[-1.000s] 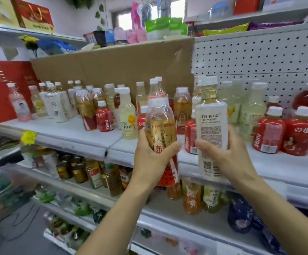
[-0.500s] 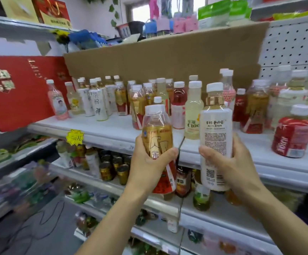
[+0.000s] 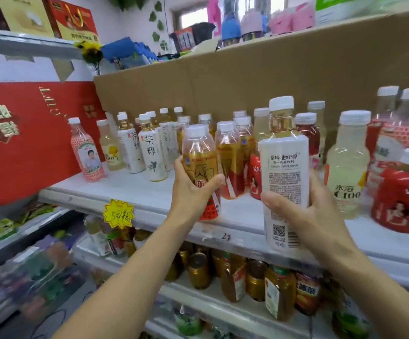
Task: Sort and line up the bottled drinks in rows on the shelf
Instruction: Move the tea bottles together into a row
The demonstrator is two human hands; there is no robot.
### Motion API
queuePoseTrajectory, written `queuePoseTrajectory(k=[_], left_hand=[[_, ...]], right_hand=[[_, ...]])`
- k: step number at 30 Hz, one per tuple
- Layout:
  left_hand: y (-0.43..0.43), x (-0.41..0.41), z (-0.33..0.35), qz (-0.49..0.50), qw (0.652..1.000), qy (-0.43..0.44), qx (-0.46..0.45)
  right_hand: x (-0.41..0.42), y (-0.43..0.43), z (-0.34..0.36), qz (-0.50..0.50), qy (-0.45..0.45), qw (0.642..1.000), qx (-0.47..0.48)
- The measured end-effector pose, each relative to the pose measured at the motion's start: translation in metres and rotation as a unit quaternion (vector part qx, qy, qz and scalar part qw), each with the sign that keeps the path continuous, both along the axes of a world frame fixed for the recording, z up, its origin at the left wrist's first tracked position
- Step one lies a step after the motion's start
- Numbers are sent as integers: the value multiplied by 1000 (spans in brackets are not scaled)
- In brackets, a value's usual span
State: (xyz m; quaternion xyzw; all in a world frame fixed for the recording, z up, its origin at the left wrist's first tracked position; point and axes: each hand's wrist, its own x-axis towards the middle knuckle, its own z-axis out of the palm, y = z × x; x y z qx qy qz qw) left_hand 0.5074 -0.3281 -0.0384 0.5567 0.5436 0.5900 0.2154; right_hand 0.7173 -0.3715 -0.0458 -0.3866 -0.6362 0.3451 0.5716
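Bottles in hand, one each, both upright before the front edge of the shelf (image 3: 130,189). Left hand (image 3: 191,194) wrapped round the lower body of a gold-and-red bottle (image 3: 199,165), white cap up, leaning slightly, thumb across the label. Right hand (image 3: 320,216) closed round the lower half of a white-sleeved tea bottle (image 3: 284,167), amber neck and white cap above, printed text and code facing out. Matching gold-and-red bottles (image 3: 230,165) standing just behind and to the right of the left-hand bottle, a short reach inward. Matching white tea bottles (image 3: 153,155) grouped well to the left, past the left hand, farther from the right. Judged next: gold bottle set beside its kind, then white bottle carried leftward. Long axes near vertical; probably no turning needed.
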Motion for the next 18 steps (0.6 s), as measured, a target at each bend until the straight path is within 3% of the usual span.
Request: queuePoseTrajectory(k=[7, 11, 14, 18], left_hand=[[58, -29, -18, -73, 997, -4, -11], [70, -50, -24, -180, 983, 13, -38], [68, -79, -30, -238, 966, 92, -50], [74, -143, -35, -198, 956, 218, -6]], right_hand=[[-62, 40, 11, -2, 5, 1000, 12], [-93, 55, 15, -16, -5, 1000, 16], [-119, 61, 18, -37, -8, 999, 23], [-166, 61, 23, -58, -15, 997, 43]])
